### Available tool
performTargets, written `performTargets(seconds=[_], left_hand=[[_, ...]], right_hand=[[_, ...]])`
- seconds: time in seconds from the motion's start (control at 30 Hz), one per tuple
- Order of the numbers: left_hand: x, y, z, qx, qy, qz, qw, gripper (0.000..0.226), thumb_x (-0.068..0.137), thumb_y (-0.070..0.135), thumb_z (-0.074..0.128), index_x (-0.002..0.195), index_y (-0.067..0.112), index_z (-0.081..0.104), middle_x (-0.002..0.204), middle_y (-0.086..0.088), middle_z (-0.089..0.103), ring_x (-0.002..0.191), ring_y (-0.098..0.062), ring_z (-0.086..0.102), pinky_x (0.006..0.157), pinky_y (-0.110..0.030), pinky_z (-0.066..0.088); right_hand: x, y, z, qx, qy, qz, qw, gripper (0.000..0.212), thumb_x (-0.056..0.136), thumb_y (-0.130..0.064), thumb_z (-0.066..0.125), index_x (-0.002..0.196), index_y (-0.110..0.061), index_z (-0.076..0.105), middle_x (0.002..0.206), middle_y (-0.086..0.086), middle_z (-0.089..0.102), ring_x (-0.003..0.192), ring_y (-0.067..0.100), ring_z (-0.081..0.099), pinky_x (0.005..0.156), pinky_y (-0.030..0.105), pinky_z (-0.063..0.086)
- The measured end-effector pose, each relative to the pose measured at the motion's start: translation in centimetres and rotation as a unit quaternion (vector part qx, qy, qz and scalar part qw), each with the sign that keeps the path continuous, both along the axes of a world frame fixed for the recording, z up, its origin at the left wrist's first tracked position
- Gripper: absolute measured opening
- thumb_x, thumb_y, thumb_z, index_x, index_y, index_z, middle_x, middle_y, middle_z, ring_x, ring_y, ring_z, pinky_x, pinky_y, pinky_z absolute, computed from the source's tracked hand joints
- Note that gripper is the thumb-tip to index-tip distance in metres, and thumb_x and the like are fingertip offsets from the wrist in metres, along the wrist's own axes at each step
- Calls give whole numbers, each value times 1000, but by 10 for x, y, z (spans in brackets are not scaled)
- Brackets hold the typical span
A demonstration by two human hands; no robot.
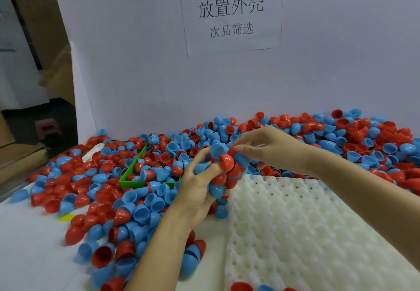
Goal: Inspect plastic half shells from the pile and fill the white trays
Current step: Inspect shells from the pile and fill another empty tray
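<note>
Two hands are in view, both raised over the far left corner of the white tray (306, 229). The left hand (200, 190) is curled round a bunch of half shells (223, 177), red and blue nested together; at least six show between and below its fingers, though blur and overlap prevent an exact count. The right hand (270, 147) reaches in from the right, its fingertips pinching a blue shell (218, 149) at the top of that bunch.

One white tray is visible, a moulded sheet of many rounded pockets. Nearly all pockets in view hold nothing. About three shells, red and blue, show at its near edge, cut by the frame. The right forearm crosses above its far right part.

One pile of shells (141, 177), red and blue and far too many to count, runs along the foot of the white back board (136, 63) from the left side to the right frame edge, and down the left of the tray, touching its left and far edges. One green bin (129, 181) sits half buried in the pile, left of the hands. One printed paper sign (230, 13) hangs on the board.

Bare white tabletop (27, 245) shows at the near left. The board closes off the far side.
</note>
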State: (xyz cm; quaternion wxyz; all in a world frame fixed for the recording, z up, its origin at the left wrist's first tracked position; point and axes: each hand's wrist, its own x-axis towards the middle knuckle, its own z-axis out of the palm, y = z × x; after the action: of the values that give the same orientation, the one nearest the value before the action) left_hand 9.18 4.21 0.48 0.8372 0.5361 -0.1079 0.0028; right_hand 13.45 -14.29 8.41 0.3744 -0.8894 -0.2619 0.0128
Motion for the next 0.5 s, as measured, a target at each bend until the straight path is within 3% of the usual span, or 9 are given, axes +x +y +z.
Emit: performTargets(seconds=[0.1, 0.2, 0.3, 0.4, 0.5], left_hand=[[3, 4, 0, -33, 28, 34, 998, 46, 77, 26, 80, 121, 23, 66, 121, -19, 69, 104, -37, 70, 71, -42, 57], [4, 3, 2, -92, 70, 81, 990, 52, 75, 28, 75, 125, 20, 62, 114, -16, 70, 87, -26, 70, 55, -32, 53], [6, 4, 0, -169, 119, 126, 970, 47, 80, 25, 75, 125, 22, 63, 115, -14, 72, 88, -25, 72, 54, -31, 56], [10, 6, -3, -195, 145, 132, 961, 36, 87, 21, 72, 122, 19, 64, 116, -16, 72, 102, -34, 72, 55, -31, 57], [11, 4, -4, -193, 149, 125, 962, 30, 90, 18, 70, 119, 19, 65, 107, -15, 73, 77, -25, 76, 53, -32, 57]], right_hand=[[8, 9, -2, 13, 35, -7, 999, 17, 97, -35, 62, 105, -24, 73, 100, -5, 75, 88, 4, 71, 67, 19, 59], [15, 17, -6, 72, 103, -29, 992, 17, 95, -32, 64, 98, -17, 73, 101, 5, 75, 91, 13, 72, 77, 27, 59], [19, 26, -8, 137, 139, -61, 979, 17, 96, -28, 65, 94, -12, 72, 103, 11, 74, 95, 23, 70, 87, 39, 58], [18, 36, -11, 196, 124, -103, 967, 15, 93, -27, 69, 90, -12, 70, 101, 10, 73, 86, 19, 68, 71, 28, 55], [15, 47, -17, 198, 71, -122, 970, 14, 90, -27, 72, 86, -14, 68, 87, 4, 73, 72, 8, 68, 56, 15, 49]])
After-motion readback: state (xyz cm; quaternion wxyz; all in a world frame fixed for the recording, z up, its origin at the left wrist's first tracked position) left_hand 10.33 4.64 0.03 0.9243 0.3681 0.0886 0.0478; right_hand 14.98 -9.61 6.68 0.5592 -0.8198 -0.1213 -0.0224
